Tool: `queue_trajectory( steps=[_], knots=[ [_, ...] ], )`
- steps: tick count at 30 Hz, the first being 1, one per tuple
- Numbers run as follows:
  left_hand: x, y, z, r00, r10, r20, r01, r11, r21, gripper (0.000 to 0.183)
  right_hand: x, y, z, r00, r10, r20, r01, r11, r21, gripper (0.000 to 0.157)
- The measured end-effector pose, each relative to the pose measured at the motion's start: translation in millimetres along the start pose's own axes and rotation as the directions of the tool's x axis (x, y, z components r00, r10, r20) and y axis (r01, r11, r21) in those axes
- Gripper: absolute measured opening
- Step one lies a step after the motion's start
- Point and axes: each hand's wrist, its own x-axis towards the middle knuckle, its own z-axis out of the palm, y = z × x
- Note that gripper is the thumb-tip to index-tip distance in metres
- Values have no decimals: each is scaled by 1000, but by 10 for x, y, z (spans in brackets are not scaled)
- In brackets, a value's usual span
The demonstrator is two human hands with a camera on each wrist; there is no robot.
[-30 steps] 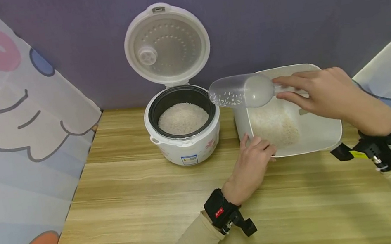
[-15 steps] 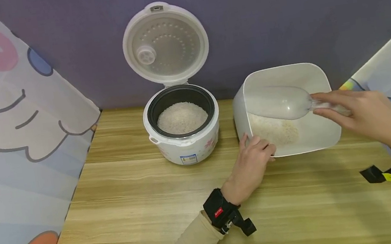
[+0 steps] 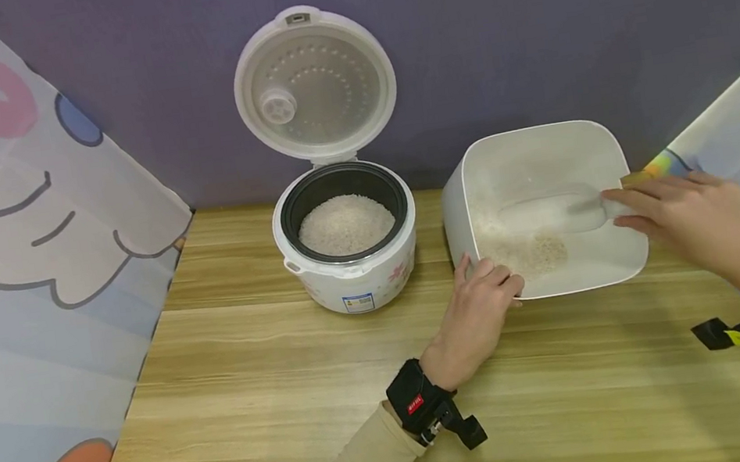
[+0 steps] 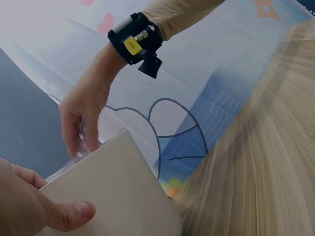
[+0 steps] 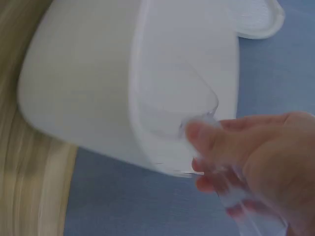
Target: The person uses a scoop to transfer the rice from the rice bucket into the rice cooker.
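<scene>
A clear plastic scoop [image 3: 541,216] is in my right hand [image 3: 707,231], which holds it by the handle. Its bowl reaches down inside a white bin [image 3: 456,207], over the rice [image 3: 525,252] at the bottom. In the right wrist view the thumb and fingers wrap the scoop's handle [image 5: 231,189]. My left hand [image 3: 471,319] grips the bin's near left rim, the thumb [image 4: 74,214] outside and fingers over the edge. Left of the bin stands a white rice cooker [image 3: 320,281], its black inner pot [image 3: 341,180] partly filled with white rice [image 3: 345,224].
The cooker's lid [image 3: 315,85] stands raised against the dark wall [image 3: 512,29]. Cooker and bin sit side by side on a wooden table [image 3: 259,404], with a narrow gap between them. Printed cartoon cloth [image 3: 18,257] hangs at the left, and more at the right.
My right hand has drawn the scoop, which had a few grains clinging to it, from above the bin's left rim to the right and down into the bin. The left hand has stayed put.
</scene>
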Motion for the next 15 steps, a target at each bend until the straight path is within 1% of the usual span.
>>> queue_trajectory(
  steps=[1,2,5,6,7,9,15],
  knots=[
    [1,0,-1,1000,1,-1,-1,1000,2,21,-2,3,15,1000,-20,13,20,1000,-20,67],
    [2,0,2,1000,2,-3,-2,1000,0,21,-2,6,31,999,-36,26,37,999,-34,61],
    [1,2,-2,1000,4,-3,-4,1000,7,22,2,-4,82,996,-69,61,72,996,-57,33],
    [0,2,-1,1000,5,-2,-5,1000,9,22,6,-10,102,995,-74,64,77,995,-58,28],
    [0,2,0,1000,5,-1,-5,1000,9,22,12,-15,122,995,-74,62,78,995,-57,28],
    [1,1,6,1000,5,3,-5,1000,16,22,24,-28,153,995,-81,66,85,994,-66,35],
    [1,1,17,1000,4,4,-4,999,36,21,51,-47,203,991,-110,75,118,988,-103,37]
  ],
)
